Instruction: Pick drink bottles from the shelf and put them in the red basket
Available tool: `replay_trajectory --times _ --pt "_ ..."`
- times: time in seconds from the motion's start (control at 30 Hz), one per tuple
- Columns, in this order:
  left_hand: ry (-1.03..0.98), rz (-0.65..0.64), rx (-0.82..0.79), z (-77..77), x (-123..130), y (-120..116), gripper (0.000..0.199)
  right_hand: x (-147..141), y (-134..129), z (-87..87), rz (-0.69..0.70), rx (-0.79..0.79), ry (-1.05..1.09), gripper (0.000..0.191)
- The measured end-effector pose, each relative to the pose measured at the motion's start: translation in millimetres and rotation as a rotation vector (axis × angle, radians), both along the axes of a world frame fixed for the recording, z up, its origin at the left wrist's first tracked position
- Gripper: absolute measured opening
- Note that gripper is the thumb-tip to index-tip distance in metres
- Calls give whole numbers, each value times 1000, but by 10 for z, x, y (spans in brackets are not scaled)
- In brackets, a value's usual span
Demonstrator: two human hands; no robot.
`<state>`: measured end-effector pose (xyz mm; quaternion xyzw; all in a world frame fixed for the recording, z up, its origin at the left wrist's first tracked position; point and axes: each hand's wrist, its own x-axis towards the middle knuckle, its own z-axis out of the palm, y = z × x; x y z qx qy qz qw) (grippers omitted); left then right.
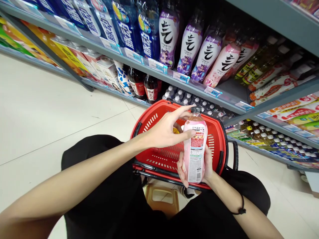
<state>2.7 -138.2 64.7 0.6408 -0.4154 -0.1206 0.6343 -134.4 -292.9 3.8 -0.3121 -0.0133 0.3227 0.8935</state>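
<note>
A pink-labelled drink bottle (195, 152) with a dark cap stands upright over the red shopping basket, the printed back of its label facing me. My right hand (208, 164) is wrapped round its lower half from behind, fingertips showing at its left side. My left hand (169, 127) curves about the upper part, thumb laid across the label and index finger by the neck; its other fingers are partly hidden. Below both hands is the basket (147, 119), with slotted walls and a black rim. Something yellow inside it is mostly covered by my left hand.
A shelf (225, 101) runs across in front, carrying blue bottles (147, 33), purple-labelled bottles (188, 49) and pink bottles (224, 61). Dark cola-coloured bottles (151, 88) stand lower. The basket's black handle (235, 154) sticks out right. A tan stool (161, 197) shows between my knees.
</note>
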Motion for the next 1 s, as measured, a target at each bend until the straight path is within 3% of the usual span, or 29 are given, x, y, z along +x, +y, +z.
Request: replay_trajectory --times 0.37,0.53,0.73,1.0 --pt "-2 -7 31 7 20 11 78 -18 -8 -3 -37 -62 8 92" --pt "9 14 70 -13 10 20 82 -10 -6 4 -33 18 -24 88" --pt "-7 -55 -18 -43 53 52 70 -17 -2 -32 -27 27 -22 96" --pt "-24 -83 -67 -70 73 61 71 -39 1 -29 -39 50 -36 95"
